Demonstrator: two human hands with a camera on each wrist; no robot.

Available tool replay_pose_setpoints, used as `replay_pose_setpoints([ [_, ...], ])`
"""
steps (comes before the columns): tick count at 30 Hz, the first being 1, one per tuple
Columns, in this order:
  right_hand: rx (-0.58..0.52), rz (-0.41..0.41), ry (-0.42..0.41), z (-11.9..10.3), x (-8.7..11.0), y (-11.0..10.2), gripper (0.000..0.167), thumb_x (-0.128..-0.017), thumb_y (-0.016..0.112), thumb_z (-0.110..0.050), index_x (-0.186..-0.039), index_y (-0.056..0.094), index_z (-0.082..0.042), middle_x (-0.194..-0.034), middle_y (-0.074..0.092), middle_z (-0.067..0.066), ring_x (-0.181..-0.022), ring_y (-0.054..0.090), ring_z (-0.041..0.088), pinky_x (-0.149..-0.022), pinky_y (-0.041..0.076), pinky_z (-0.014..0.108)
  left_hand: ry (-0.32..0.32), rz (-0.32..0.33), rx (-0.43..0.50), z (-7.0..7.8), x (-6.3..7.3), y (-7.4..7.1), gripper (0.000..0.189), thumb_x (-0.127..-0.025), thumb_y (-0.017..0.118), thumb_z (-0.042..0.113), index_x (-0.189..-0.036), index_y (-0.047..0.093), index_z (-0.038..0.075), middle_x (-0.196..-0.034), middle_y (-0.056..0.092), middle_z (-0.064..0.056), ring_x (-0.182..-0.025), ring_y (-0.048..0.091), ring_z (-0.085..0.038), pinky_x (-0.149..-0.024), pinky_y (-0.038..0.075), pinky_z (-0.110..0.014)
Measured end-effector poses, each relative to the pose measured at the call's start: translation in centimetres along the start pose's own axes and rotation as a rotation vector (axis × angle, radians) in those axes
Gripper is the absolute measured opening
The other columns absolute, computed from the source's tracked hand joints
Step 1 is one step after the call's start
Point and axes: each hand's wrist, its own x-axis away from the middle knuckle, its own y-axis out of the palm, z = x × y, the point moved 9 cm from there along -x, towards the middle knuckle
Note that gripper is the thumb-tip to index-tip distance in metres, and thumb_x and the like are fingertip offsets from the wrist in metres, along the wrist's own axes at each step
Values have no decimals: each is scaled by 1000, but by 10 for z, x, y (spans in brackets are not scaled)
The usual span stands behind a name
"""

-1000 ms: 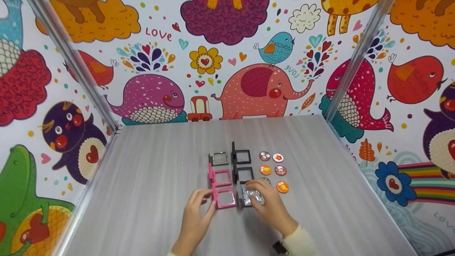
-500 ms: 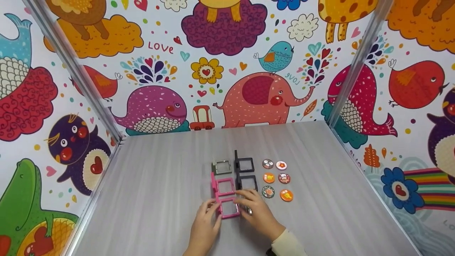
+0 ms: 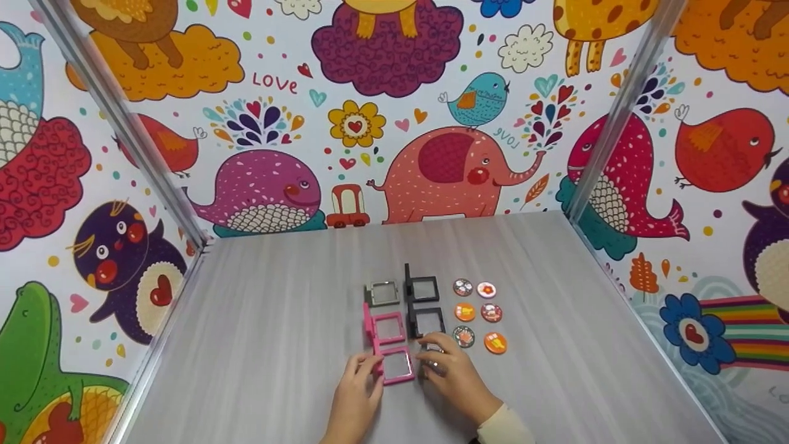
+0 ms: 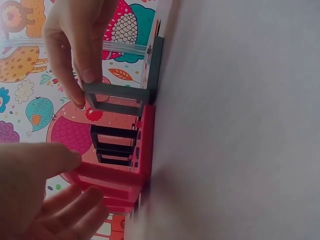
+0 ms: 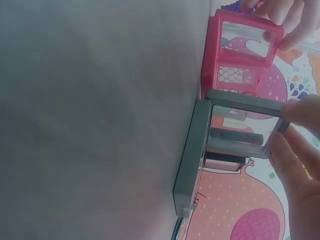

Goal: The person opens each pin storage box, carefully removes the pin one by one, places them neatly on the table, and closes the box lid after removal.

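Note:
Small hinged square cases with clear windows stand in two columns on the table. My left hand (image 3: 354,391) pinches the edge of the raised lid of the nearest pink case (image 4: 112,172) between thumb and fingers. In the head view my right hand (image 3: 457,377) covers most of a grey case. The right wrist view shows that grey case (image 5: 190,155) with its lid (image 5: 247,101) upright, and my right thumb and fingertips pinching the lid's free edge. Behind these are another pink case (image 3: 404,327), two black cases (image 3: 436,290) and a grey-green case (image 3: 397,293).
Several round picture badges, such as an orange one (image 3: 495,343) and a dark one (image 3: 463,337), lie in two columns right of the cases. Printed cartoon walls (image 3: 400,246) border the grey wood-look table (image 3: 277,320) at the back and sides.
My right hand has moved from over the grey case's base to its upright lid, beside the pink case, then slightly right. My left hand stays at the pink case. The head view has tilted.

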Motion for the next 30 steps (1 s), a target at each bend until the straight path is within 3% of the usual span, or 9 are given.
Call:
replay_pose_setpoints([
  [5,1,-25,33,1,3,-2,31,-80,90,8,-100,81,-13,-129,67,6,-128,62,28,-108,54,47,-30,-17,-21,-3,4,2,40,-90,85,-2,-126,75,12,-112,69,3,-105,71,-18,-94,61,-39],
  [12,50,-56,78,13,12,-9,32,-77,91,11,-95,77,-11,-124,66,6,-117,65,26,-99,59,46,-15,-17,-16,-2,6,3,39,-90,84,-1,-126,76,13,-111,71,5,-104,70,-17,-95,61,-42],
  [20,100,-62,23,27,15,-14,31,-73,90,12,-91,75,-7,-116,67,7,-108,68,27,-94,60,45,31,-6,-45,-1,3,2,39,-90,86,0,-125,77,15,-109,73,5,-101,70,-17,-91,62,-42],
  [24,103,-112,30,34,15,-13,27,-73,88,14,-89,75,-4,-113,68,9,-103,69,26,-90,61,42,53,-13,-42,1,-1,1,38,-90,86,0,-124,78,14,-107,73,6,-100,70,-15,-90,62,-39],
  [30,85,-199,78,44,14,-12,24,-77,86,13,-89,76,-4,-113,69,9,-102,69,25,-89,61,40,39,-45,-45,1,-5,2,38,-91,85,1,-124,78,17,-108,72,7,-102,70,-15,-91,62,-39],
])
